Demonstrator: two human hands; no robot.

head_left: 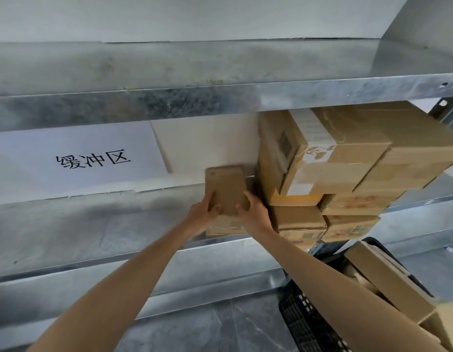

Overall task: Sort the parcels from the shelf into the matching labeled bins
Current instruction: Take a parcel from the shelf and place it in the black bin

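A small flat brown parcel [226, 188] stands tilted up above the middle shelf, gripped at its lower end by both hands. My left hand [203, 215] holds its left lower corner and my right hand [253, 212] holds its right lower edge. Under it lies another low cardboard box [226, 226]. To the right a stack of cardboard parcels [329, 163] fills the shelf, with smaller boxes [300, 221] under the big ones.
Galvanised metal shelves [169, 102] span the view. A white paper sign with black characters [93, 158] hangs on the back wall. A black plastic crate [314, 321] with cardboard parcels [387, 278] sits at the lower right on a grey floor.
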